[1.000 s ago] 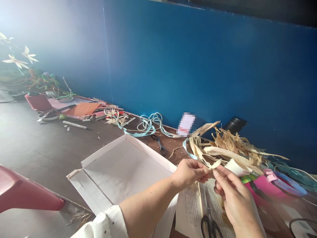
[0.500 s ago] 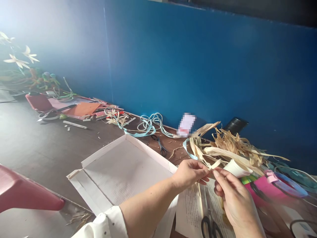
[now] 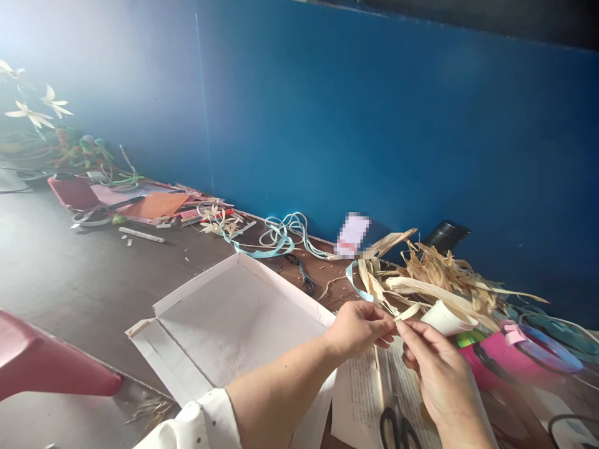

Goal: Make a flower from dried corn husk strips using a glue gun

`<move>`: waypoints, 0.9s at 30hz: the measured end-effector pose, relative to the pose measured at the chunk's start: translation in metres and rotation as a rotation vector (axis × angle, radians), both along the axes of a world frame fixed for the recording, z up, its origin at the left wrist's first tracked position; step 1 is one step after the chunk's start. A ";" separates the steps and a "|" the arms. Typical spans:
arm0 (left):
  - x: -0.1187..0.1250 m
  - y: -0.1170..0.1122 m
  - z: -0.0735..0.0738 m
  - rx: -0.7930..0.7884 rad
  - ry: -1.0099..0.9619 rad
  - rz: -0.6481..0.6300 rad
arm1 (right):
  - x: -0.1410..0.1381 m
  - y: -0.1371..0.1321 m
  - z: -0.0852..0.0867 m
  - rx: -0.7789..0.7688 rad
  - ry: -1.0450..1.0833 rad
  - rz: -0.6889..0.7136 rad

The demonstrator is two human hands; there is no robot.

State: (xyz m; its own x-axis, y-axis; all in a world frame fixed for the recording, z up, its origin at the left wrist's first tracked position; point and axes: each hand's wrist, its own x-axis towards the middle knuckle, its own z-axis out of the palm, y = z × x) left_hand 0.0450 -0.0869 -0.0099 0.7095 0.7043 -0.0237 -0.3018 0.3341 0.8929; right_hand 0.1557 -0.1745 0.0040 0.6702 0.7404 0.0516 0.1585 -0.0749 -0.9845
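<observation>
My left hand [image 3: 359,327] pinches one end of a small pale husk strip [image 3: 406,312] above the table. The fingertips of my right hand [image 3: 437,375] close on the same strip from the right. Both hands hover over an open printed book page [image 3: 362,393]. Black-handled scissors [image 3: 397,424] lie on that page just below my right hand. A heap of dry corn husks [image 3: 435,277] lies just behind the hands, with a white paper cup [image 3: 444,318] on its side next to it.
A flattened white cardboard box [image 3: 224,324] lies left of my hands. A second pair of scissors [image 3: 303,274], blue ribbon [image 3: 281,237], pink paper [image 3: 500,355] and craft scraps [image 3: 154,206] line the blue wall. A red plastic object [image 3: 42,368] sits at lower left.
My right hand's fingers have slid slightly left and up along the husk strip toward the left hand. Everything else stays put.
</observation>
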 end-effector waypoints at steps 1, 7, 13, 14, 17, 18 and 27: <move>0.000 0.000 -0.001 0.001 -0.001 0.005 | 0.000 0.000 -0.001 -0.007 -0.002 -0.006; 0.002 0.001 -0.004 -0.002 0.000 0.006 | 0.003 0.000 -0.003 -0.042 -0.015 -0.018; 0.002 0.001 -0.004 0.036 0.031 -0.008 | 0.006 -0.002 -0.002 -0.077 -0.080 -0.023; 0.002 0.001 -0.005 0.047 0.038 -0.012 | 0.007 -0.002 -0.003 -0.087 -0.089 -0.021; 0.000 0.002 -0.007 0.106 0.067 -0.017 | 0.009 -0.003 -0.004 -0.113 -0.118 -0.019; 0.000 0.003 -0.008 0.135 0.076 -0.017 | 0.008 -0.003 -0.004 -0.121 -0.128 -0.019; -0.002 0.002 -0.005 0.178 0.118 0.005 | 0.003 -0.005 -0.004 -0.145 -0.164 -0.041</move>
